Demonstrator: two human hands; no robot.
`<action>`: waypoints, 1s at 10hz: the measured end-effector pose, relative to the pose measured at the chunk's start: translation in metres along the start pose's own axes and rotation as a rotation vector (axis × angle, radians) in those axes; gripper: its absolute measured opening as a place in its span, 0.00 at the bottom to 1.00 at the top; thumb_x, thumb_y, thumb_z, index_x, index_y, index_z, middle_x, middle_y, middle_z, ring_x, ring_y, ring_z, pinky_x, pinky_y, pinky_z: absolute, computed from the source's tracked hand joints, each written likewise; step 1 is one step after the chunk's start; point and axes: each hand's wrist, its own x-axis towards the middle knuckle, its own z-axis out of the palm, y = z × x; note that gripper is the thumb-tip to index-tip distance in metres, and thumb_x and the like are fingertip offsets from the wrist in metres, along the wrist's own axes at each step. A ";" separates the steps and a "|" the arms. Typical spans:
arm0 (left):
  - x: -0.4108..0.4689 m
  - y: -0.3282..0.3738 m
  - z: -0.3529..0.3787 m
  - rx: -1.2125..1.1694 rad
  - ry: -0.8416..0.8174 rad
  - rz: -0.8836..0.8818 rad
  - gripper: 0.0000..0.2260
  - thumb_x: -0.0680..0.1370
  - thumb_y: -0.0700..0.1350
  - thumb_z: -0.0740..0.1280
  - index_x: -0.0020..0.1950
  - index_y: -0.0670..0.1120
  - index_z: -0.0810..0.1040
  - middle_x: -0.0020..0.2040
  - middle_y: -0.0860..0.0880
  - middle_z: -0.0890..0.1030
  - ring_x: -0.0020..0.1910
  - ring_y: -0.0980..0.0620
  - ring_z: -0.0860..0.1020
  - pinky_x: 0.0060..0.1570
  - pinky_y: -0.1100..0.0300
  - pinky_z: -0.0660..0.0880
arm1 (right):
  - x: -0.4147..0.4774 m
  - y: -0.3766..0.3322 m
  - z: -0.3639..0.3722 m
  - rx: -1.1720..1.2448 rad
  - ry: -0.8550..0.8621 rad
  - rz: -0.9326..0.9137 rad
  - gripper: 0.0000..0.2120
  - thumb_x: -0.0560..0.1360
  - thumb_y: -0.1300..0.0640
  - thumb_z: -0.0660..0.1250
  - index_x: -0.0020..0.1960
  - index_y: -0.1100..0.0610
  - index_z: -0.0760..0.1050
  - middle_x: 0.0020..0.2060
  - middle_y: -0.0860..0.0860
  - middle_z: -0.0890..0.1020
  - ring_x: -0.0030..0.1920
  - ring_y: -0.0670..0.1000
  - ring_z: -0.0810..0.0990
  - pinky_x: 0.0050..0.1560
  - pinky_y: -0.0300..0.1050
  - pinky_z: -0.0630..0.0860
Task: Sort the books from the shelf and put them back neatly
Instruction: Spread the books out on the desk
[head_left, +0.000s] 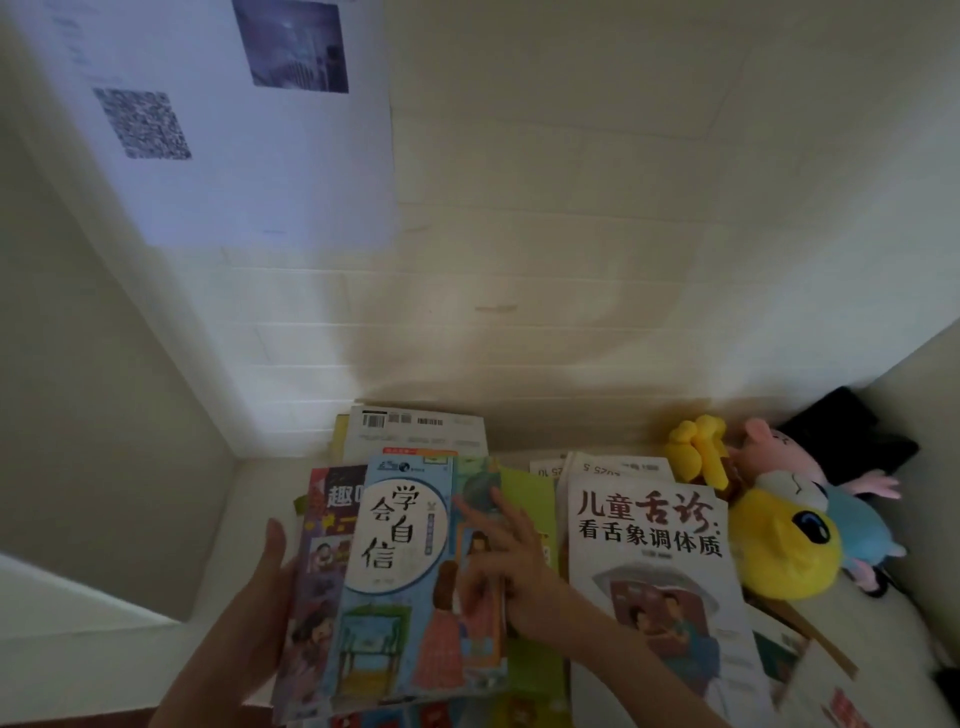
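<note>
Light-blue illustrated paperback book (395, 571) being held atop fanned stack. Its right edge being pinched by right hand (511, 566) fingers. Purple comic-cover book (317, 571) being gripped at left edge by left hand (260, 597). White-covered book (654, 571) lying just beside. Yellow plush toy (779, 540) crowding right. White shelf (244, 488) surface showing left of stack.

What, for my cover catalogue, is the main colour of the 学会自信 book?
Light blue, with a white circle behind its title; the book shows best in head view.
</note>
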 end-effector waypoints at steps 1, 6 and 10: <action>0.001 -0.001 0.009 0.144 -0.032 0.103 0.29 0.79 0.59 0.54 0.71 0.39 0.68 0.47 0.35 0.83 0.39 0.44 0.83 0.39 0.55 0.78 | -0.005 0.013 0.009 0.231 -0.025 0.030 0.18 0.72 0.74 0.64 0.42 0.50 0.79 0.71 0.38 0.67 0.77 0.45 0.47 0.76 0.59 0.52; -0.017 0.003 -0.011 0.238 0.074 0.301 0.08 0.75 0.42 0.68 0.54 0.46 0.78 0.39 0.44 0.85 0.33 0.43 0.84 0.31 0.52 0.80 | 0.011 0.010 -0.028 0.293 0.232 0.758 0.36 0.73 0.54 0.72 0.73 0.58 0.55 0.68 0.56 0.68 0.66 0.54 0.69 0.64 0.47 0.71; -0.020 0.006 -0.023 0.270 0.130 0.306 0.05 0.76 0.43 0.68 0.50 0.47 0.78 0.39 0.44 0.85 0.37 0.42 0.83 0.37 0.51 0.78 | 0.041 0.006 -0.024 0.143 0.275 0.929 0.51 0.67 0.51 0.78 0.76 0.62 0.47 0.69 0.60 0.57 0.70 0.62 0.60 0.69 0.52 0.65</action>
